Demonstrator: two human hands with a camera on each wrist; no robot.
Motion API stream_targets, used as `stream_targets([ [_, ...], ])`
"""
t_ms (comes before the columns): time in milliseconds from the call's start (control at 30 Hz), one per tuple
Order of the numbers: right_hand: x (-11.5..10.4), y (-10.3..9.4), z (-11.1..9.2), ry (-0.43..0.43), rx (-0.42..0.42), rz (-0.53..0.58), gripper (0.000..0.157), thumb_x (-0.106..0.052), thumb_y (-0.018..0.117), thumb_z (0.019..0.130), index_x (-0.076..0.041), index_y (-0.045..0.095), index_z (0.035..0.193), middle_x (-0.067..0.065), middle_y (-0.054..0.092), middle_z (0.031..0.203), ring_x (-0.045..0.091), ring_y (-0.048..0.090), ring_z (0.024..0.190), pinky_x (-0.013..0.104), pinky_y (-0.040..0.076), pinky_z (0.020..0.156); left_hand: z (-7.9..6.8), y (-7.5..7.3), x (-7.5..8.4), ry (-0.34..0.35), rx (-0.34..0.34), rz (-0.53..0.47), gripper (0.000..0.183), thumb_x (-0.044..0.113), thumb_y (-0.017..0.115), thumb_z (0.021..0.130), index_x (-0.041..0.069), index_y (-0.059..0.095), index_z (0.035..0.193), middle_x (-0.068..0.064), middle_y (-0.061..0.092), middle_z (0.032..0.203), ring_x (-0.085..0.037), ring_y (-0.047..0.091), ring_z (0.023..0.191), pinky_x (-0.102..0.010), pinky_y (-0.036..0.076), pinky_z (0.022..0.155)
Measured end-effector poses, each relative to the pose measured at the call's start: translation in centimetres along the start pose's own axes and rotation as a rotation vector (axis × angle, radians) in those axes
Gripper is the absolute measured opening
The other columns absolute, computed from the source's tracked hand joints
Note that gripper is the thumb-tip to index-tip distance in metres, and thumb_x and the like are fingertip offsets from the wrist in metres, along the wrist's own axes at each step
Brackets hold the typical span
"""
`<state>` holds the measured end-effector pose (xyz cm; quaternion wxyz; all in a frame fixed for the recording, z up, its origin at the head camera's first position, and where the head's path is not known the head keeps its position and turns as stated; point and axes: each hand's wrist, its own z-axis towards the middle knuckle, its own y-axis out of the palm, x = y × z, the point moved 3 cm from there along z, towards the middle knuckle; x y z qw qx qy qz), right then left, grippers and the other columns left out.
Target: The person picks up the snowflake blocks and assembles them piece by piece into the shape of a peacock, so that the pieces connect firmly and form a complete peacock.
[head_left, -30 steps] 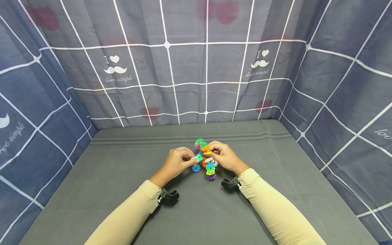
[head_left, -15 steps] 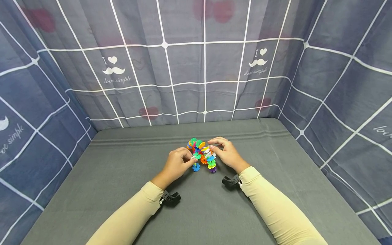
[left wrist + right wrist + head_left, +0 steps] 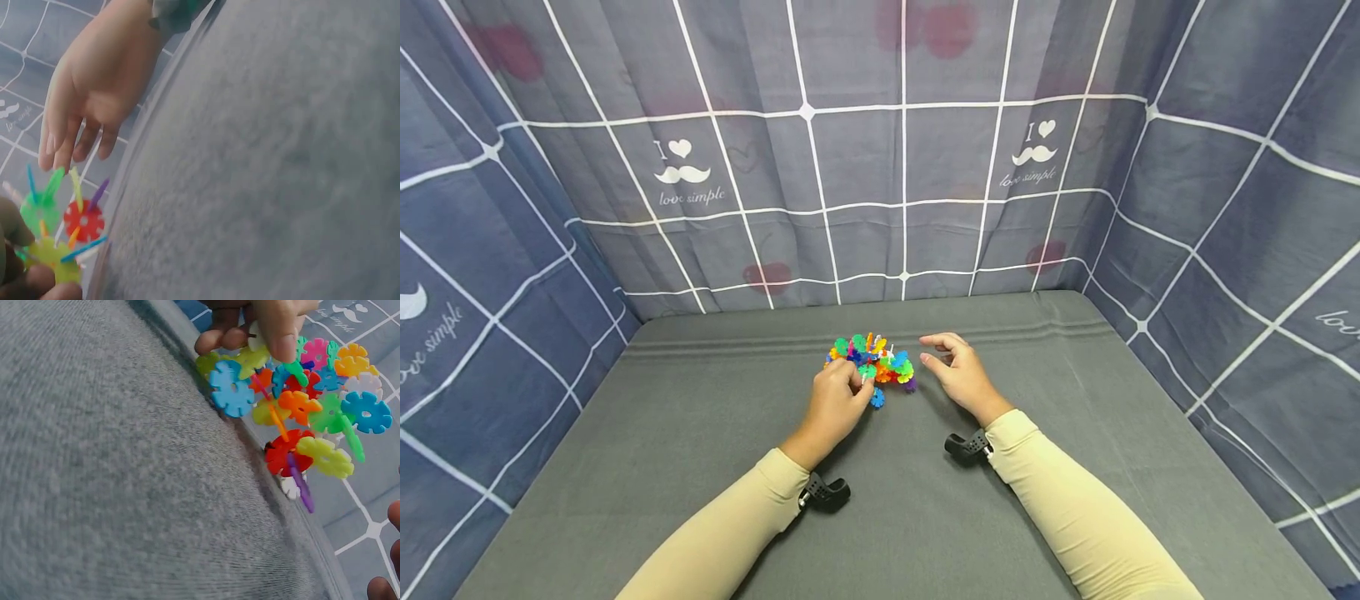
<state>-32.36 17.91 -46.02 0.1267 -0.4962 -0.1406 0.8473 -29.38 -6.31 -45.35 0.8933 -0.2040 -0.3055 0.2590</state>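
Observation:
A cluster of interlocked, notched plastic snowflake discs (image 3: 884, 367) in many colours is in front of the person, and the left hand (image 3: 838, 400) pinches its near left side between thumb and fingers. In the right wrist view, the left thumb presses by a green disc (image 3: 296, 372), while red, orange, blue and yellow discs spread out from the grip. The right hand (image 3: 961, 377) is held apart, to the right of the cluster, its fingers loosely bent around nothing. Those empty fingers also show above the discs in the left wrist view, where the right hand (image 3: 106, 75) hangs with fingers extended.
A dark grey cloth covers the table (image 3: 700, 433). Blue-grey checked curtains (image 3: 865, 158) stand behind it and on both sides. Each wrist carries a black strap-mounted device (image 3: 966, 447).
The right hand has let go of the disc cluster and is now apart from it. The left hand has turned the cluster and shifted it leftward and away from the person.

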Motion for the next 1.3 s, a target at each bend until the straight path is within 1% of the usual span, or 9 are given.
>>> stream_targets([
  [100, 0.0, 0.1, -0.1, -0.002, -0.006, -0.009, 0.028, -0.006, 0.075, 0.099, 0.005, 0.071, 0.124, 0.015, 0.068, 0.123, 0.04, 0.058, 0.116, 0.051, 0.049, 0.093, 0.1, 0.2, 0.2, -0.003, 0.018, 0.045, 0.034, -0.002, 0.078, 0.077, 0.011, 0.049, 0.064, 0.001, 0.045, 0.068, -0.016, 0.046, 0.058, -0.033, 0.04, 0.051],
  [233, 0.0, 0.2, -0.2, -0.008, -0.007, -0.02, 0.029, -0.007, 0.075, 0.098, 0.005, 0.071, 0.124, 0.014, 0.069, 0.122, 0.036, 0.059, 0.114, 0.051, 0.05, 0.093, 0.3, 0.4, 0.6, -0.011, 0.016, 0.075, 0.032, -0.003, 0.075, 0.075, 0.009, 0.048, 0.064, 0.002, 0.043, 0.068, -0.017, 0.045, 0.058, -0.034, 0.039, 0.052],
  [400, -0.1, 0.2, -0.4, -0.008, -0.014, -0.007, 0.028, -0.006, 0.075, 0.098, 0.006, 0.071, 0.123, 0.015, 0.069, 0.121, 0.037, 0.059, 0.114, 0.053, 0.05, 0.093, 0.5, 0.6, 0.7, -0.032, 0.012, 0.1, 0.032, -0.002, 0.076, 0.076, 0.009, 0.047, 0.065, 0.001, 0.042, 0.069, -0.017, 0.042, 0.059, -0.034, 0.038, 0.053],
  [767, -0.1, 0.2, -0.3, 0.007, -0.035, -0.008, 0.028, -0.006, 0.075, 0.099, 0.006, 0.071, 0.124, 0.016, 0.069, 0.121, 0.037, 0.06, 0.114, 0.054, 0.05, 0.094, 0.7, 1.4, 0.1, -0.065, 0.051, 0.088, 0.032, 0.0, 0.073, 0.075, 0.011, 0.046, 0.064, 0.001, 0.042, 0.068, -0.024, 0.046, 0.059, -0.037, 0.04, 0.053],
  [933, 0.0, 0.3, -0.3, 0.002, -0.032, -0.011, 0.027, -0.005, 0.075, 0.098, 0.004, 0.071, 0.124, 0.015, 0.069, 0.121, 0.036, 0.06, 0.113, 0.055, 0.051, 0.094, 0.8, 1.4, 0.0, -0.058, 0.033, 0.082, 0.035, 0.001, 0.075, 0.077, 0.012, 0.045, 0.063, 0.001, 0.041, 0.069, -0.022, 0.045, 0.06, -0.037, 0.04, 0.053],
  [1033, -0.1, 0.4, -0.3, 0.005, -0.032, -0.006, 0.028, -0.004, 0.075, 0.098, 0.004, 0.071, 0.124, 0.016, 0.069, 0.121, 0.036, 0.06, 0.113, 0.055, 0.051, 0.094, 0.8, 1.2, -0.4, -0.064, 0.014, 0.067, 0.04, 0.008, 0.081, 0.079, 0.012, 0.045, 0.063, 0.001, 0.042, 0.07, -0.021, 0.045, 0.06, -0.037, 0.04, 0.054],
  [1133, -0.3, 0.5, -0.3, 0.003, -0.035, 0.006, 0.029, -0.003, 0.075, 0.098, 0.006, 0.07, 0.124, 0.017, 0.069, 0.121, 0.037, 0.06, 0.113, 0.057, 0.051, 0.094, 0.9, 0.6, -1.0, -0.08, 0.023, 0.029, 0.044, 0.017, 0.085, 0.081, 0.013, 0.045, 0.062, 0.001, 0.044, 0.068, -0.02, 0.045, 0.06, -0.038, 0.04, 0.055],
  [1200, -0.3, 0.5, -0.2, 0.001, -0.033, 0.019, 0.029, -0.003, 0.075, 0.098, 0.008, 0.07, 0.124, 0.018, 0.069, 0.121, 0.038, 0.06, 0.113, 0.057, 0.051, 0.094, 1.0, -0.2, -1.6, -0.099, 0.056, -0.001, 0.045, 0.02, 0.083, 0.084, 0.013, 0.045, 0.061, 0.002, 0.044, 0.066, -0.019, 0.045, 0.059, -0.037, 0.039, 0.055],
  [1300, -0.2, 0.4, -0.2, 0.003, -0.027, 0.026, 0.028, -0.004, 0.075, 0.098, 0.008, 0.07, 0.124, 0.018, 0.069, 0.12, 0.038, 0.06, 0.114, 0.055, 0.051, 0.095, 1.4, -1.6, -2.8, -0.145, 0.145, -0.046, 0.046, 0.02, 0.078, 0.091, 0.014, 0.045, 0.059, 0.002, 0.044, 0.063, -0.018, 0.044, 0.058, -0.035, 0.036, 0.054],
])
